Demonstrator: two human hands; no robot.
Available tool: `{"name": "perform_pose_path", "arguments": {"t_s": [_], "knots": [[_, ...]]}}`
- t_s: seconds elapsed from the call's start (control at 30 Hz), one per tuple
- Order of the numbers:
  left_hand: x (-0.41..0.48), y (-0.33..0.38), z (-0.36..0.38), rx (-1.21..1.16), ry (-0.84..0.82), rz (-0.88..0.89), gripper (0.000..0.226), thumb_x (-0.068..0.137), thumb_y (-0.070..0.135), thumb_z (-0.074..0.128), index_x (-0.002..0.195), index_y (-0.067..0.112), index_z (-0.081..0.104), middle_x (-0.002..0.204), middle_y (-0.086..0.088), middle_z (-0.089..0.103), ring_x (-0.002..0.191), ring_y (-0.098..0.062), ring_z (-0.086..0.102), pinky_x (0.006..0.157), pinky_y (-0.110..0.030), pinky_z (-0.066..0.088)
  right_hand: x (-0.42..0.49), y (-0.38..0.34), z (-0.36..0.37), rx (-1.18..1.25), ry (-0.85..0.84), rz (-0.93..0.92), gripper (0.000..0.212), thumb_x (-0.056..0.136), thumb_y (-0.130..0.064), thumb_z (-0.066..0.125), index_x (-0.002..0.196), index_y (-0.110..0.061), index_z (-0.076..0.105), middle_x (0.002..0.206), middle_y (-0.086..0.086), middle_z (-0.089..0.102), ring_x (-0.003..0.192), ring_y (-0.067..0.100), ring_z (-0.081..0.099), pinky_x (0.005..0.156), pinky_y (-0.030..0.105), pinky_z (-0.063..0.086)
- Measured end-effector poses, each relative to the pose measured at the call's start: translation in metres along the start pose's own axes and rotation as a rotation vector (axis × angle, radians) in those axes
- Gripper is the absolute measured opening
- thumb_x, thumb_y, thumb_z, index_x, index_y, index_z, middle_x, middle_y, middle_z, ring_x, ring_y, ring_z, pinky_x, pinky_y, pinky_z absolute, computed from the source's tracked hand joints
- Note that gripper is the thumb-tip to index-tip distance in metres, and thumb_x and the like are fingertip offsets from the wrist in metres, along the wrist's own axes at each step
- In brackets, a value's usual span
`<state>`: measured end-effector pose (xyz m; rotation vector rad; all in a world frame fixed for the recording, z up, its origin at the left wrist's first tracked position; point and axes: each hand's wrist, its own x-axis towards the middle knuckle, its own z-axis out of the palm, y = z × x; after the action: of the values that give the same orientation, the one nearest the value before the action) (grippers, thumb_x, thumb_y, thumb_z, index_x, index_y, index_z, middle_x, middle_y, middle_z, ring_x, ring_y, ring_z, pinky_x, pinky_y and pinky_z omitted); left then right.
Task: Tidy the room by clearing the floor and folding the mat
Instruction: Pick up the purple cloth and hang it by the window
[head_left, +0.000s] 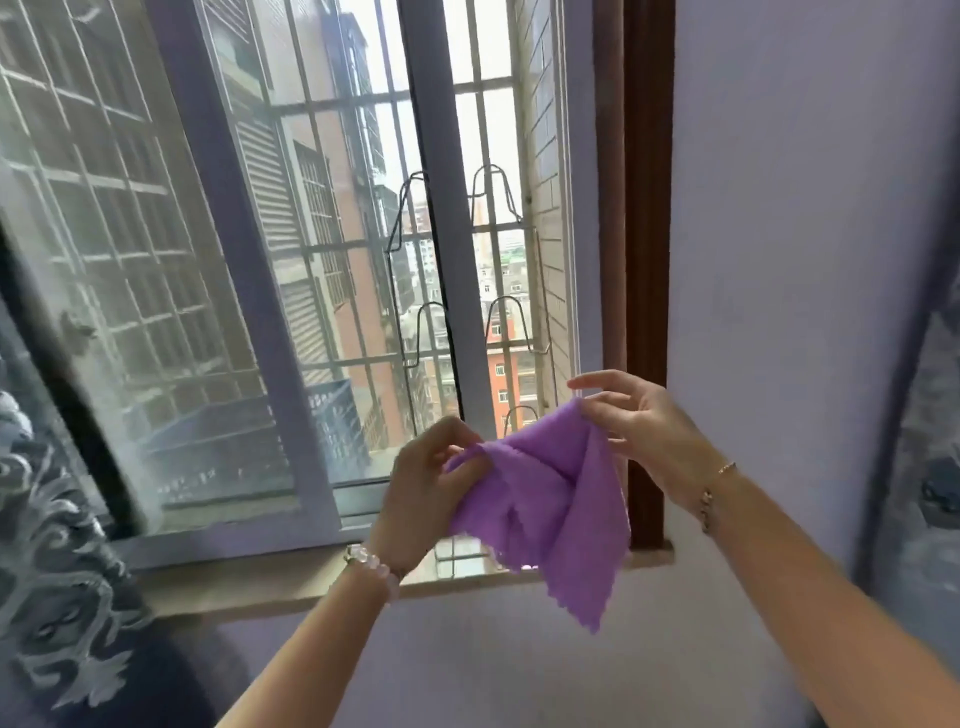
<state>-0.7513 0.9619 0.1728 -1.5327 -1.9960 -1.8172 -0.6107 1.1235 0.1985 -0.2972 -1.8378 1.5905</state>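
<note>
A small purple cloth (550, 509) with a zigzag-cut edge hangs in the air in front of the window, one corner pointing down. My left hand (423, 488) grips its left upper edge, fingers curled into the fabric. My right hand (641, 426) pinches the upper right corner between thumb and fingertips, the other fingers spread. Both wrists wear bracelets. No mat and no floor are in view.
A sliding window (291, 291) with metal bars outside fills the left and middle; its stone sill (270, 582) runs below my hands. A brown frame post (647, 249) and lilac wall (779, 260) stand right. Patterned curtains (57, 561) hang at both edges.
</note>
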Motion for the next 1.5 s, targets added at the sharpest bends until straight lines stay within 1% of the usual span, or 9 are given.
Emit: {"name": "perform_pose_path", "arguments": {"t_s": [0.1,0.27,0.47,0.6,0.7,0.83,1.03,1.23,1.5], "knots": [[0.041,0.008,-0.011,0.027,-0.066,0.102,0.018,0.080,0.005,0.066,0.070,0.019,0.062,0.064,0.015,0.061,0.059,0.006,0.052,0.058,-0.008,0.041,0.027,-0.004,0.001,-0.027,0.023,-0.021,0.014,0.089,-0.011,0.061,0.099,-0.019,0.066,0.086,0.002,0.067,0.081,0.013,0.063,0.074,0.027,0.056],[0.102,0.023,-0.026,0.060,-0.125,0.233,0.002,0.072,0.033,0.063,0.070,0.032,0.062,0.069,0.018,0.062,0.067,0.003,0.054,0.064,-0.012,0.041,0.075,-0.013,-0.002,-0.118,0.066,-0.046,0.012,0.087,-0.015,0.064,0.099,-0.019,0.065,0.090,0.001,0.070,0.083,0.012,0.066,0.070,0.023,0.057],[0.155,0.031,-0.046,0.101,-0.083,0.327,0.029,0.082,0.009,0.065,0.068,0.033,0.062,0.067,0.007,0.060,0.064,-0.009,0.053,0.057,-0.018,0.039,0.117,-0.012,0.004,-0.462,-0.083,-0.021,0.015,0.090,-0.027,0.060,0.104,-0.021,0.062,0.100,0.001,0.069,0.089,0.011,0.067,0.074,0.020,0.054],[0.178,0.036,-0.051,0.048,-0.037,0.365,0.021,0.082,0.007,0.064,0.071,0.024,0.062,0.066,0.006,0.061,0.062,-0.006,0.054,0.054,-0.016,0.040,0.129,-0.016,0.009,-0.631,-0.011,-0.128,0.015,0.097,-0.028,0.047,0.101,-0.021,0.060,0.093,-0.005,0.067,0.086,0.009,0.064,0.076,0.019,0.052],[0.193,0.041,-0.050,0.017,-0.033,0.338,0.020,0.081,0.007,0.066,0.070,0.023,0.064,0.062,0.013,0.061,0.059,-0.001,0.054,0.053,-0.012,0.040,0.130,-0.031,0.017,-0.498,0.065,-0.226,0.031,0.093,-0.047,0.047,0.098,-0.022,0.064,0.090,-0.007,0.068,0.084,0.009,0.066,0.077,0.019,0.051],[0.209,0.050,-0.044,0.039,-0.021,0.298,0.018,0.077,0.010,0.070,0.067,0.025,0.067,0.067,0.006,0.063,0.060,-0.006,0.054,0.055,-0.018,0.042,0.128,-0.059,0.031,-0.311,-0.015,-0.308,0.059,0.063,-0.072,0.051,0.102,-0.031,0.065,0.095,-0.012,0.070,0.087,0.003,0.067,0.075,0.018,0.051],[0.227,0.062,-0.045,0.207,-0.009,0.288,0.012,0.066,0.028,0.075,0.060,0.023,0.066,0.056,0.010,0.050,0.049,0.000,0.043,0.046,-0.014,0.035,0.147,-0.082,0.047,-0.237,-0.078,-0.330,0.050,0.066,-0.052,0.076,0.106,-0.026,0.060,0.103,0.000,0.068,0.086,0.010,0.070,0.072,0.021,0.055],[0.234,0.062,-0.054,0.402,0.019,0.279,0.021,0.063,0.037,0.077,0.053,0.030,0.060,0.048,0.011,0.045,0.048,-0.004,0.040,0.046,-0.018,0.033,0.171,-0.073,0.053,-0.393,-0.102,-0.339,0.047,0.065,-0.042,0.077,0.107,-0.026,0.061,0.100,0.000,0.069,0.087,0.019,0.070,0.076,0.046,0.058],[0.236,0.049,-0.102,0.594,0.048,0.235,0.022,0.063,0.046,0.078,0.060,0.028,0.066,0.049,0.010,0.048,0.047,-0.003,0.040,0.051,-0.019,0.034,0.184,-0.072,0.035,-0.815,-0.094,-0.391,0.024,0.084,-0.013,0.062,0.103,-0.027,0.058,0.086,-0.015,0.060,0.072,0.000,0.059,0.062,0.016,0.051]]}}
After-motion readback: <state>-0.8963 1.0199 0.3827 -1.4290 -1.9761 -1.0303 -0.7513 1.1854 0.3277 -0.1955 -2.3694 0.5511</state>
